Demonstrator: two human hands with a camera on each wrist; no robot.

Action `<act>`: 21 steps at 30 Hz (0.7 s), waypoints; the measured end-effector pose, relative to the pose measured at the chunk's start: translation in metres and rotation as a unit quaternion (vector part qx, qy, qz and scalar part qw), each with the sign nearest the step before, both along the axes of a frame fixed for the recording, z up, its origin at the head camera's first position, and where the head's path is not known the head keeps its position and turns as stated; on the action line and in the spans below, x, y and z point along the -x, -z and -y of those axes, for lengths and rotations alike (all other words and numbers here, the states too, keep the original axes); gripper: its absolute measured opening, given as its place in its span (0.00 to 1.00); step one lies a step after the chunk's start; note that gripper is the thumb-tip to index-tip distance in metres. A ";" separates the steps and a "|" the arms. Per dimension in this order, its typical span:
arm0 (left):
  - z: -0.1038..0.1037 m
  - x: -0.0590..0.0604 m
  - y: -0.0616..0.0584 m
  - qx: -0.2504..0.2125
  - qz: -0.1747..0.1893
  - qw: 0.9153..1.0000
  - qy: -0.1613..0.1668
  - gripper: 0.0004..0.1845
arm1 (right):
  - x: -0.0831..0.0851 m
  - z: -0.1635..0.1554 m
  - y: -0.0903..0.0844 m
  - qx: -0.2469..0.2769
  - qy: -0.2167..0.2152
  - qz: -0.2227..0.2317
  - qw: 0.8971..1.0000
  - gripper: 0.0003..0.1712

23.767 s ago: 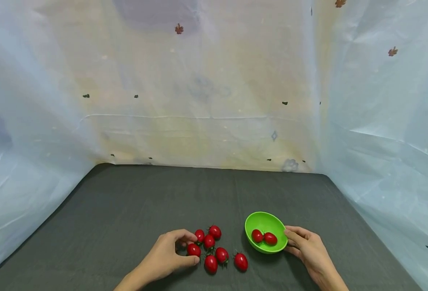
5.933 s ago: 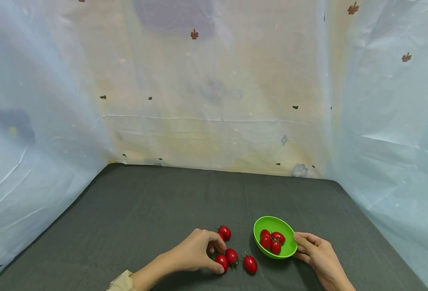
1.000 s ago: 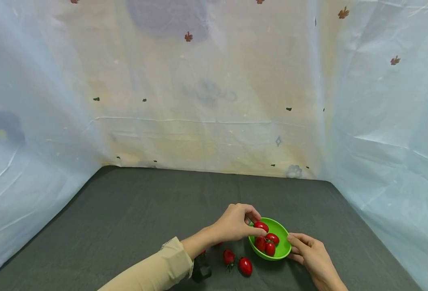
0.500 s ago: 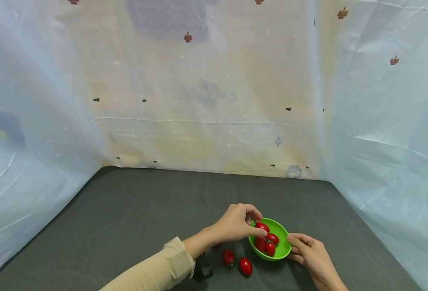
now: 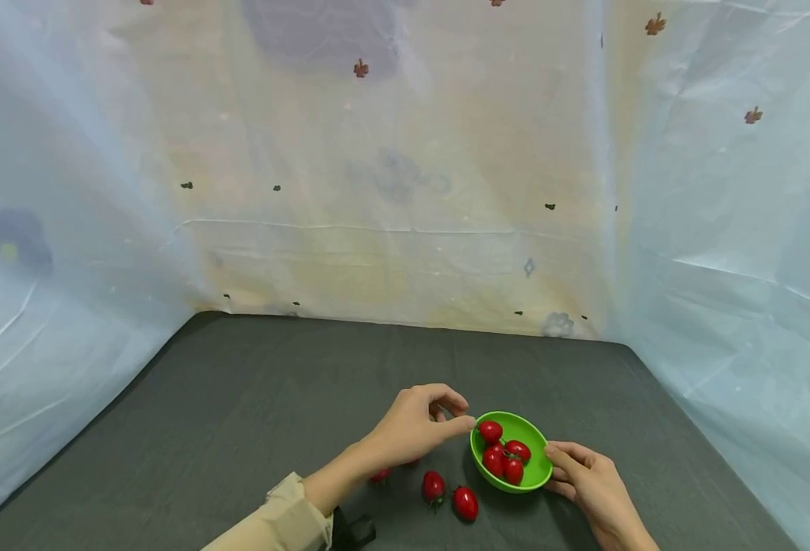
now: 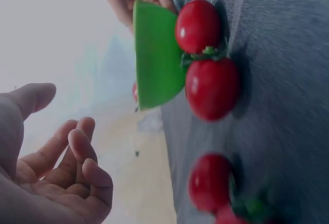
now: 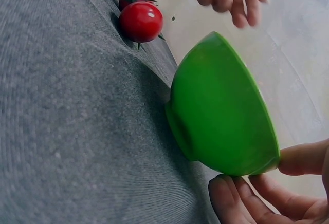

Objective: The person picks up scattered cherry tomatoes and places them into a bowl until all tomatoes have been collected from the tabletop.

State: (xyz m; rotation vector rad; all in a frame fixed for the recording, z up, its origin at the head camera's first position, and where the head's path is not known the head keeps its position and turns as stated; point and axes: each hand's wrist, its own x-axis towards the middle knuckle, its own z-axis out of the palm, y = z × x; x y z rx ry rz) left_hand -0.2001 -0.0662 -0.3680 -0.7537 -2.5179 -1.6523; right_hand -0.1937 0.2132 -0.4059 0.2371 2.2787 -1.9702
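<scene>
My left hand (image 5: 414,425) is just left of the green bowl (image 5: 531,482), its thumb near the rim. In the left wrist view its loosely bent fingers (image 6: 82,147) hold nothing. My right hand (image 5: 593,486) grips the bowl's right side, thumb at the rim and fingers beneath, as the right wrist view shows at the bowl wall (image 7: 221,106). Several red cherry tomatoes (image 5: 513,471) lie inside. On the cloth, one tomato (image 5: 434,486) and another tomato (image 5: 465,503) lie left of the bowl; a further tomato (image 5: 379,476) is partly hidden by the left forearm.
Dark grey cloth (image 5: 294,383) covers the table. Pale patterned sheeting (image 5: 377,191) hangs behind it and along both sides. A black band (image 5: 352,529) shows at the left sleeve's cuff (image 5: 294,513).
Half a second ago my left hand held a tomato at the bowl's rim; it has let go and drawn back left. The bowl held two tomatoes in the oldest frame, several now.
</scene>
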 end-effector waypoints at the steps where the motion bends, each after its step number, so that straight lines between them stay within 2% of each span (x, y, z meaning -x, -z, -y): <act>1: 0.006 -0.003 0.000 0.000 0.001 1.000 -0.004 0.12 | 0.000 0.000 0.000 0.001 -0.001 -0.001 1.000 0.29; 5: 0.032 -0.012 0.000 0.010 0.007 1.000 -0.024 0.13 | 0.000 0.000 0.000 0.001 -0.003 -0.003 1.000 0.28; 12: 0.070 -0.029 0.006 0.062 0.022 0.997 -0.052 0.17 | -0.001 0.001 0.002 0.009 -0.008 -0.001 1.000 0.26; 16: 0.080 -0.040 0.011 0.081 0.034 0.995 -0.054 0.21 | -0.001 0.000 0.001 0.004 -0.008 -0.001 1.000 0.27; 21: 0.082 -0.049 0.016 0.082 0.040 0.995 -0.047 0.24 | 0.000 -0.003 0.001 0.002 -0.015 -0.002 1.000 0.29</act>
